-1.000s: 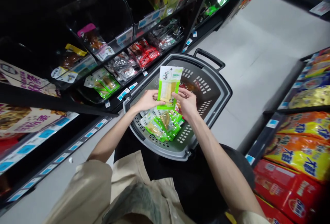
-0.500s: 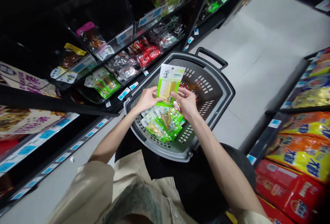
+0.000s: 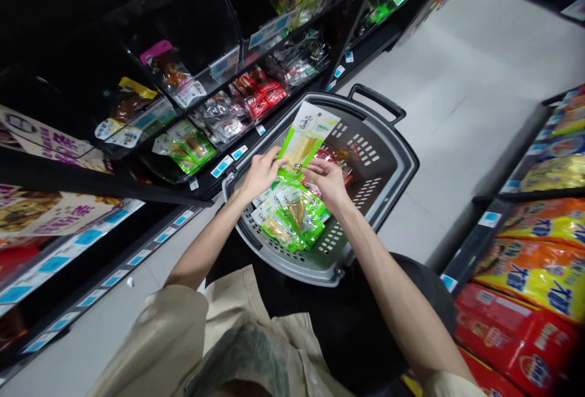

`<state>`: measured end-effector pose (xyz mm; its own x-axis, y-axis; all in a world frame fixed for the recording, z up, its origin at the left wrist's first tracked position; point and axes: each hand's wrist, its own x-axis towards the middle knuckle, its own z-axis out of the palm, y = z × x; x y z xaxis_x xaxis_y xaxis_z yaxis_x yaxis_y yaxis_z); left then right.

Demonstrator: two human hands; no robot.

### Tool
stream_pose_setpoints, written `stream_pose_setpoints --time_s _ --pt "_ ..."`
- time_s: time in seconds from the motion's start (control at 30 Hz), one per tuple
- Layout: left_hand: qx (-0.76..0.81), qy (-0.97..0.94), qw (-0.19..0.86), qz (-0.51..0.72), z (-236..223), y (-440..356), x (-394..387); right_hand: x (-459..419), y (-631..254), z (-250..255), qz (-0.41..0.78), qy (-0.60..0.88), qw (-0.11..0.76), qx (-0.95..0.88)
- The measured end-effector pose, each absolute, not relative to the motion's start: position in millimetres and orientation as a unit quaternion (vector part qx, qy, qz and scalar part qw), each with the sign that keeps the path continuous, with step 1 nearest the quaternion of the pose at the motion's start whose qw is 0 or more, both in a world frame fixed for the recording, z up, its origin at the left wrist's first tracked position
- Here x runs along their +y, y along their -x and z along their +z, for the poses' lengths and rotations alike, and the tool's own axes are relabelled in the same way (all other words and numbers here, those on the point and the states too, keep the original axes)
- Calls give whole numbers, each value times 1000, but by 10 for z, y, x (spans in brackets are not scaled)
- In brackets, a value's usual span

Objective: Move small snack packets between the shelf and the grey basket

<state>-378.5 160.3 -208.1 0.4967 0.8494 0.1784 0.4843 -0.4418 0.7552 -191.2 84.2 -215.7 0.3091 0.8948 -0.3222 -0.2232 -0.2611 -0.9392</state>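
A green-and-white snack packet (image 3: 307, 136) with a clear window showing pale yellow food leans to the right above the basket. My left hand (image 3: 261, 174) is closed on its lower left edge. My right hand (image 3: 328, 184) pinches the lower right edge, with the fingertips partly hidden. Below my hands, several similar green packets (image 3: 292, 217) lie heaped in the grey shopping basket (image 3: 388, 172). Red packets (image 3: 336, 159) sit farther back in it, partly covered by my right hand and the held packet.
Black shelving on the left holds green packets (image 3: 187, 147), red packets (image 3: 265, 95) and a brown-food pack with a yellow top (image 3: 130, 108). The basket's handle (image 3: 377, 101) points toward the floor aisle (image 3: 452, 98). Orange-yellow bags (image 3: 534, 263) and red packs (image 3: 512, 330) line the right side.
The held packet has tipped from nearly upright to a rightward lean. My right hand has shifted slightly left and down along its edge. The basket stays in nearly the same place.
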Motion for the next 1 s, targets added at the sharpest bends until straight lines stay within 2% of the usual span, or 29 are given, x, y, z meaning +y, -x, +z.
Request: stream_pose_setpoints --time_s 0.57,0.67,0.83,1.0 --pt "460 -690 400 390 -2111 3769 1587 769 1925 -2020 547 587 517 -297" --pt "449 -640 463 418 -2118 3782 1672 767 1925 -2022 555 585 510 -301" --pt "402 -471 647 445 -1956 3970 1746 751 1934 -2043 580 572 479 -327" --pt "406 -369 664 507 -1800 4106 1638 734 1928 -2037 594 572 439 -356"
